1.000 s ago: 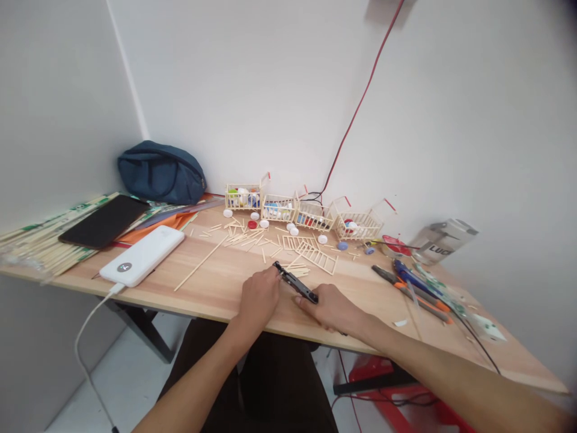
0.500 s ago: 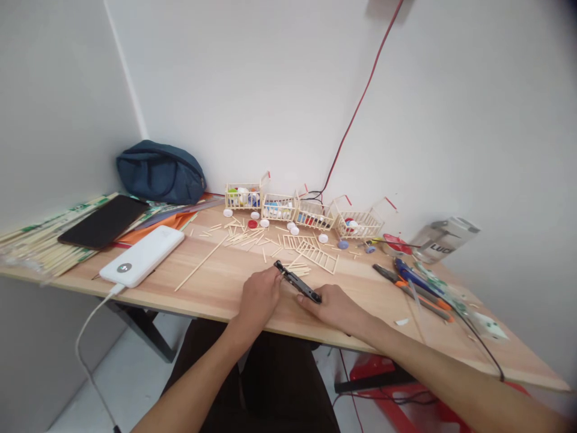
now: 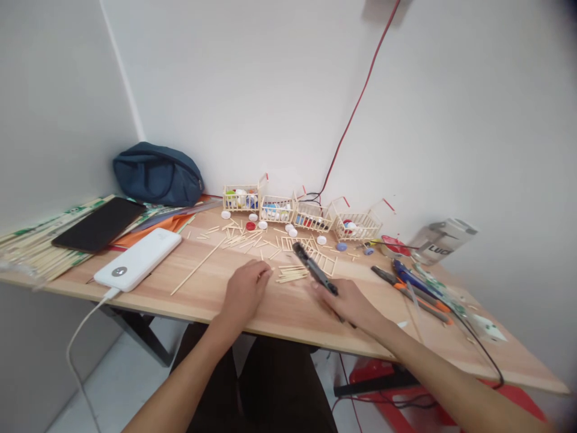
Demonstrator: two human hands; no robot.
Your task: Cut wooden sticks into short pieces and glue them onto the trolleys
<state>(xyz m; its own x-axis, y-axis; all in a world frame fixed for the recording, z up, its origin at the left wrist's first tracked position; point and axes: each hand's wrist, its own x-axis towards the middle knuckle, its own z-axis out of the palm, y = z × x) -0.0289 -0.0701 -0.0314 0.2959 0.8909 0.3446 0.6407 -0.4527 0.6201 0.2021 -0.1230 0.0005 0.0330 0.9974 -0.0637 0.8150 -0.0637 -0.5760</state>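
My right hand is wrapped round a black pliers-like tool, slightly blurred, its head pointing up and left over the sticks. A dark handle end shows below the palm. My left hand is closed above the table to the left of the tool, fingertips pinched; whatever they hold is too small to make out. Between the hands and just beyond them lies a pile of short cut wooden sticks. Behind the tool are flat ladder-like stick frames, partly covered by it.
Several small stick-built carts with bottle-cap wheels line the wall. A long stick, white power bank, black phone and blue pouch are leftward. Orange-handled pliers and a blue glue gun lie right.
The black tool and my right hand have moved right and away from my left hand. My left hand has drawn back to the left, uncovering more of the short sticks.
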